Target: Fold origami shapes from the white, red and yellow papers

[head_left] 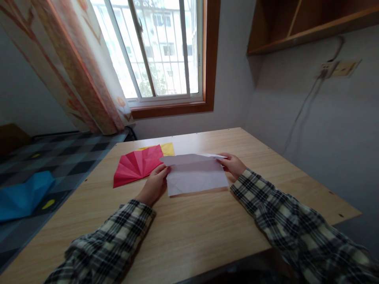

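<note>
A white sheet of paper [197, 177] is held up a little over the wooden table, its upper part bent over along a fold. My left hand [156, 179] pinches its left edge, thumb on top. At the upper right corner, my right hand [233, 163] grips the paper between thumb and fingers. Beside my left hand lies a creased red sheet of paper [137, 165], its folds fanning out from one point. A yellow sheet of paper [168, 148] shows partly behind the red one.
The wooden table [207, 236] stands below the window [166, 51]. To the left, a bed with a checked cover [68, 157] bears a folded blue paper [26, 193]. A curtain [89, 71] hangs beside the window. A shelf [314, 29] and a socket with a cord [327, 70] are on the right wall.
</note>
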Demonstrator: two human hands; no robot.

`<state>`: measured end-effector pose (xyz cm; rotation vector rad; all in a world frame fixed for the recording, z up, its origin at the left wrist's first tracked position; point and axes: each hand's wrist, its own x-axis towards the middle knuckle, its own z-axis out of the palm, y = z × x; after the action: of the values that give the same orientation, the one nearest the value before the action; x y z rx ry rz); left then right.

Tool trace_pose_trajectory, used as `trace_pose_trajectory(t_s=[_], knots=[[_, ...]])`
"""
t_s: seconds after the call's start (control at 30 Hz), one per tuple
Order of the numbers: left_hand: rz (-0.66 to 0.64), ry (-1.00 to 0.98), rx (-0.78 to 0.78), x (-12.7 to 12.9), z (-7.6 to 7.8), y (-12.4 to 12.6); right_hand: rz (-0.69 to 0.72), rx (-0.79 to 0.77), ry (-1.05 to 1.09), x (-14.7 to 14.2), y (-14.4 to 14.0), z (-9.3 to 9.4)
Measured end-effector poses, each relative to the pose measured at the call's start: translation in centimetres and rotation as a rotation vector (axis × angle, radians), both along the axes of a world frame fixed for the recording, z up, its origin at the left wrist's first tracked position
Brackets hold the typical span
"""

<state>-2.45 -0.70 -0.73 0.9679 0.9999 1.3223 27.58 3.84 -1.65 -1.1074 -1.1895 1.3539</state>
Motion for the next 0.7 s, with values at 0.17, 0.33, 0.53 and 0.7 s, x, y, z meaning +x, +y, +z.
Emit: trace_pose_trajectory(t_s=[0.17,0.33,0.53,0.7], knots=[[-0.009,0.026,0.010,0.1,0.2,-0.1,0.008,-0.011,0.035,0.0,-0.2,0.3],[0.005,0.006,-0.009,0.2,0.7,-0.4,-0.004,-0.020,0.070,-0.2,-0.2,0.3],[0.026,-0.006,-0.039,0.4,1.1,-0.5,0.003,-0.012,0.053,-0.1,0.0,-0.1],[0.038,0.032,-0.048,0.2,1.0,-0.4,0.016,0.003,0.060,-0.2,0.1,-0.4]])
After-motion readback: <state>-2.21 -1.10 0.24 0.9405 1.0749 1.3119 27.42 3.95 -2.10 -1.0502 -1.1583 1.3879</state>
